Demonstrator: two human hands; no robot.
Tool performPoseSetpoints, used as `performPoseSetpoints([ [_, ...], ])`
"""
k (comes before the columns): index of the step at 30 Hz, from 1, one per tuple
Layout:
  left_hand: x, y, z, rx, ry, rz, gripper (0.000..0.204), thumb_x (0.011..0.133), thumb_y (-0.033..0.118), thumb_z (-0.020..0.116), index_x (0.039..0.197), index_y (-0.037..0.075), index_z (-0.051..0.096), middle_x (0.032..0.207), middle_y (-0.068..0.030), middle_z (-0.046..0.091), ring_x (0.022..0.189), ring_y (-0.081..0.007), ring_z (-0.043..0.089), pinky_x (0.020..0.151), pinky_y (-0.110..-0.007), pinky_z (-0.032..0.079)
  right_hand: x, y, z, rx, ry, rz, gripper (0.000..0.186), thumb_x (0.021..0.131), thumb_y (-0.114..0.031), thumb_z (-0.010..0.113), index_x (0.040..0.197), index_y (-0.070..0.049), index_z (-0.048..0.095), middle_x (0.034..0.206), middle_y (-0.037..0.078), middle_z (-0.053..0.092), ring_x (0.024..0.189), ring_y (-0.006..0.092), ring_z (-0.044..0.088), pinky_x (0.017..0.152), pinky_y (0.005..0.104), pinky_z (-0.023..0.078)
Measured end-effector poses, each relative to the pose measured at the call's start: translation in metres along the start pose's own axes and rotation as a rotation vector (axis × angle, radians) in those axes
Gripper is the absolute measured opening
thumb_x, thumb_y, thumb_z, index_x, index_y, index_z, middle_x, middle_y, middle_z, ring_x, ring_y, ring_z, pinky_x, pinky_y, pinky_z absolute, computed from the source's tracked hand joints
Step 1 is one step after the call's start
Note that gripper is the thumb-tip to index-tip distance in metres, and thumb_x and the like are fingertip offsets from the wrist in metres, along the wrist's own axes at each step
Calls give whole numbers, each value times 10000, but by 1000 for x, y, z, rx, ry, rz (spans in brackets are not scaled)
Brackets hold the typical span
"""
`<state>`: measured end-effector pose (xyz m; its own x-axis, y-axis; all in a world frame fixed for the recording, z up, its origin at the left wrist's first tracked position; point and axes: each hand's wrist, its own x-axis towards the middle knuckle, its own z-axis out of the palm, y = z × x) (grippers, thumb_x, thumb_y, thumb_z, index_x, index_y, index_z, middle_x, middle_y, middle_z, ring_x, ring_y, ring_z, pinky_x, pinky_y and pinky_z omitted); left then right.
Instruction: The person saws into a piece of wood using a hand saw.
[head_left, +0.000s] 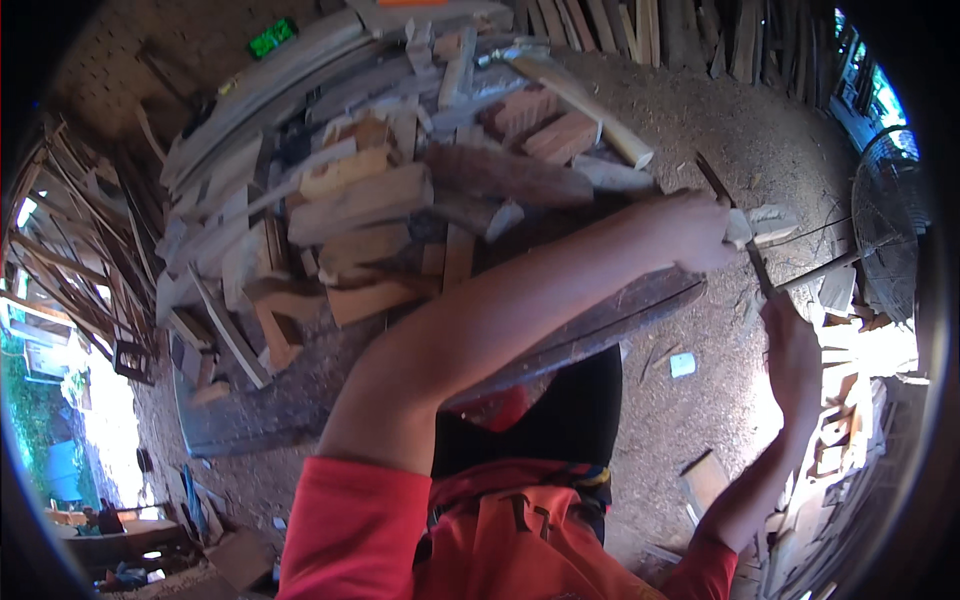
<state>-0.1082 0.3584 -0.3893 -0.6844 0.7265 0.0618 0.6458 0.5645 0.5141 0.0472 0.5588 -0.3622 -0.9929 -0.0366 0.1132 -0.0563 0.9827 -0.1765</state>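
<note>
Stretched out past the bench's right end, my left hand (703,230) is closed around a small pale piece of wood (738,229). My right hand (788,316) grips the lower end of a long, thin, dark tool (759,266). The tool slants up and to the left, crossing beside the pale wood, and appears to touch it. Whether it is a file or a blade I cannot tell. My left fingertips are mostly hidden behind the hand.
Wood blocks (362,204) and offcuts crowd the dark workbench (640,307). A long pale wooden handle (590,112) lies toward its far right. A fan (886,200) stands at right. Planks (690,40) lean along the back, with sticks (75,240) piled at left.
</note>
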Motion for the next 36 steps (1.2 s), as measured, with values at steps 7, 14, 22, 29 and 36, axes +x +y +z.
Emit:
performPoseSetpoints([
  [7, -5, 16, -10, -83, -38, -72, 627, 930, 375, 591, 1232, -173, 554, 1047, -335, 685, 996, -424, 703, 890, -472, 559, -35, 11, -35, 64, -81, 233, 259, 1066, -225, 474, 1077, 5, 593, 825, 293, 625, 801, 484, 620, 652, 514, 435],
  [14, -9, -1, -20, -47, -107, -133, 636, 979, 453, 553, 1266, -116, 546, 953, -251, 720, 876, -342, 735, 782, -449, 560, 5, -18, -1, -8, 65, 155, 225, 1045, -242, 509, 1056, -34, 595, 814, 253, 678, 778, 449, 670, 670, 533, 504],
  [22, -4, 7, -13, 25, -73, -89, 621, 971, 472, 580, 1285, -64, 560, 1010, -251, 713, 961, -338, 723, 840, -439, 535, 22, -14, 30, 35, 152, 125, 280, 1066, -274, 474, 1026, -10, 559, 755, 229, 667, 754, 446, 665, 676, 531, 509],
  [29, -5, 21, -2, 53, -64, -35, 601, 948, 471, 598, 1234, -58, 578, 979, -252, 701, 928, -368, 713, 810, -440, 530, -5, -9, 15, 141, 62, 173, 242, 1067, -279, 480, 1039, -49, 550, 691, 222, 627, 698, 433, 654, 626, 527, 476],
  [36, -4, 9, -8, 87, -51, 10, 595, 945, 477, 609, 1207, -58, 607, 890, -259, 684, 842, -357, 708, 772, -456, 519, -1, -6, 69, 294, 200, 214, 239, 1076, -296, 474, 1053, -59, 496, 699, 233, 627, 675, 466, 633, 610, 545, 473],
])
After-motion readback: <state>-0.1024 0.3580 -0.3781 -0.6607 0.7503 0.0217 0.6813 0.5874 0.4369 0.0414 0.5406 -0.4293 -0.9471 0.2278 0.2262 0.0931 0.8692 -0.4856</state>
